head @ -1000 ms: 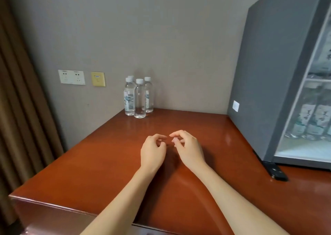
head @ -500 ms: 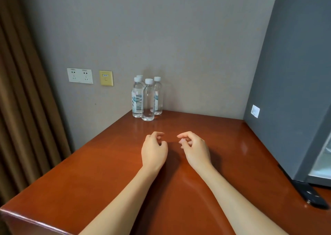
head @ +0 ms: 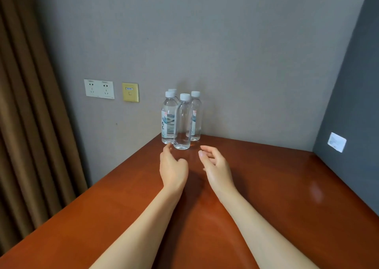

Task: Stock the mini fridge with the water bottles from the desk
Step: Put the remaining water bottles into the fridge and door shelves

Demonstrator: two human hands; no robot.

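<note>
Several clear water bottles with white caps stand together at the far corner of the red-brown desk [head: 266, 186], against the grey wall. The front bottle [head: 182, 123] has no label facing me; the left bottle [head: 168, 121] shows a white and blue label; another bottle [head: 196, 117] stands at the right. My left hand [head: 173, 166] hovers just in front of them, fingers relaxed, holding nothing, its fingertips near the left bottle's base. My right hand [head: 215, 166] is beside it, open and empty. The mini fridge [head: 352, 104] shows only its dark grey side at the right edge.
A brown curtain [head: 30, 114] hangs at the left. A white double socket [head: 99, 88] and a yellow wall plate [head: 130, 92] sit on the wall left of the bottles. A white sticker [head: 336, 142] is on the fridge's side.
Both hands have moved forward toward the bottles and spread apart, fingers loosening. The view has turned left, so the fridge's glass door has left the frame.
</note>
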